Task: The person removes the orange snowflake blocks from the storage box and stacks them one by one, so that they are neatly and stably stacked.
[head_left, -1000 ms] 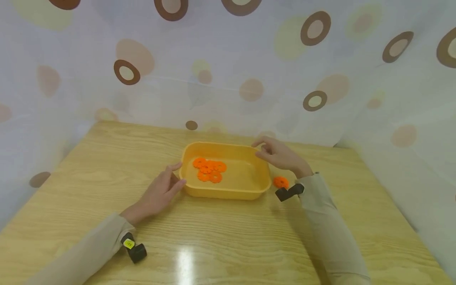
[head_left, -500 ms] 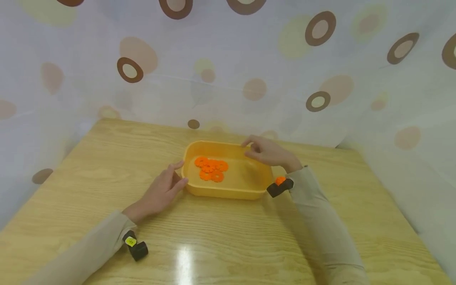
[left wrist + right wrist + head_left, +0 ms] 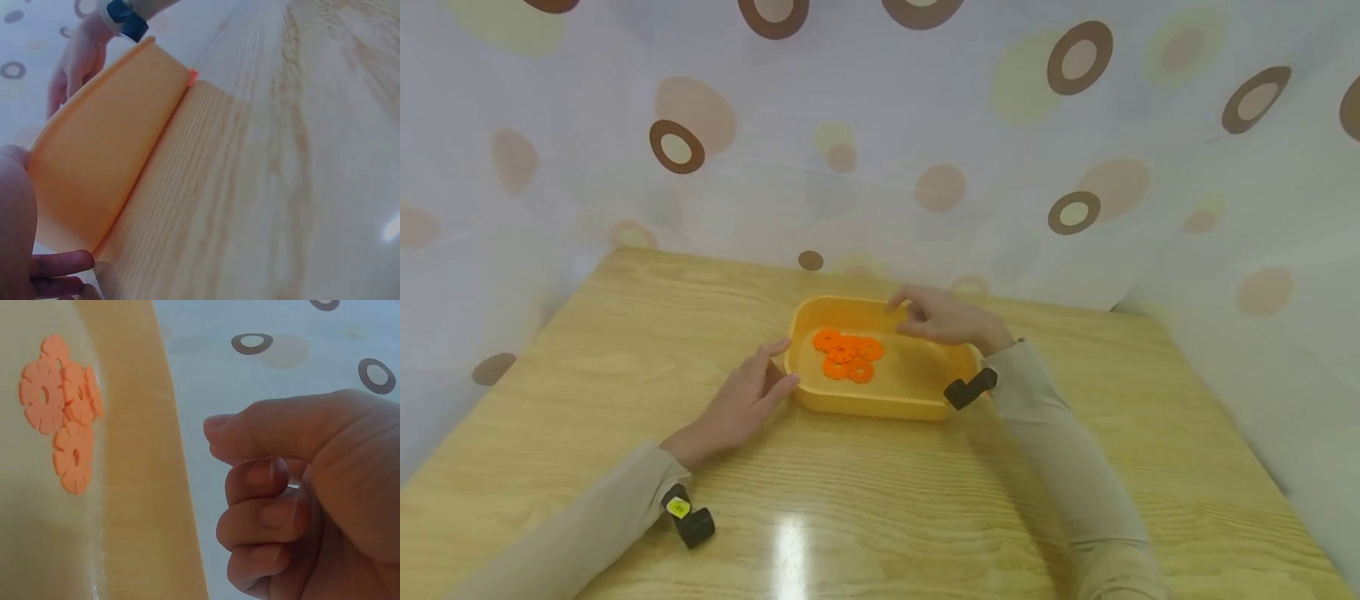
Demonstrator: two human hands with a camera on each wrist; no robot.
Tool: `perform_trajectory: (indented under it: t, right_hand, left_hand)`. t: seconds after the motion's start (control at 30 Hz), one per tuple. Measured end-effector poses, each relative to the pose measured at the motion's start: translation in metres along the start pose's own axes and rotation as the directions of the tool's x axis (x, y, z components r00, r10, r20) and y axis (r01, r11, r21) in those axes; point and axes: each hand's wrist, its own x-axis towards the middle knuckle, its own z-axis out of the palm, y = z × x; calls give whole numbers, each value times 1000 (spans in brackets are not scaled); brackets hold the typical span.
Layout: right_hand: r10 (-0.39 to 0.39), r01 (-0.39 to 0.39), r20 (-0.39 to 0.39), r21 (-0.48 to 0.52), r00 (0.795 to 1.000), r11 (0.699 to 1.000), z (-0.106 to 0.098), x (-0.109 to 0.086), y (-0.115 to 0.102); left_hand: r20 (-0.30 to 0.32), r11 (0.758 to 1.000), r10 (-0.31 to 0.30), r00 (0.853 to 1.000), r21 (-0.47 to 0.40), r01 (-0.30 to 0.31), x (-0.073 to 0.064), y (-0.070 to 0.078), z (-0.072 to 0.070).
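Wood-grained table point(image 3: 880, 500) underneath, pale spotted cloth point(image 3: 737, 208) behind and at both sides. On the wood, just right of left hand point(image 3: 730, 408) and, in the head view, partly covered by right hand point(image 3: 943, 315): yellow tray point(image 3: 872, 407), upright. Inside, between left hand and the right hand's fingertips, a cluster of flat, notched orange discs point(image 3: 850, 354), some overlapping. Left hand: thumb and fingers spread, touching the tray's left end, probably for steadying; much the same as 1 second ago. Right hand: fingers loosely bent, nothing visible in the grasp; cannot tell of any contact with the rim. Shifted leftward since 1 second ago, from the tray's far right corner to the middle of its far side; hence closer to the discs, all apparently lying as before. Beyond the tray's right end, beside the right wrist, 1 loose orange disc point(image 3: 192, 76); plain in the head view 1 second ago, now almost wholly hidden there behind black wrist device point(image 3: 972, 390) and beige sleeve point(image 3: 1075, 467).
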Motion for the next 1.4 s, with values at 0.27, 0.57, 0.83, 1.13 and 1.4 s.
perform_trajectory:
  t: [0.27, 0.57, 0.83, 1.13, 1.4]
  right_hand:
    - [-28, 28, 1, -68, 1000, 997, 3, 11, 2]
    - [-2, 5, 31, -85, 1000, 996, 3, 22, 3]
    - [44, -37, 79, -86, 996, 996, 6, 29, 8]
    - [11, -7, 103, -43, 995, 999, 17, 34, 18]
    - [24, -11, 149, -86, 988, 996, 21, 35, 14]
  left_hand:
    - [1, 1000, 0, 1000, 0, 0, 0, -1, 1]
    - [-2, 1000, 7, 1000, -1, -7, 0, -1, 1]
    - [-5, 1000, 0, 1000, 3, 0, 0, -1, 1]
    - [-10, 1000, 6, 1000, 8, -6, 1, -1, 1]
    - [-19, 1000, 3, 1000, 2, -3, -1, 2, 2]
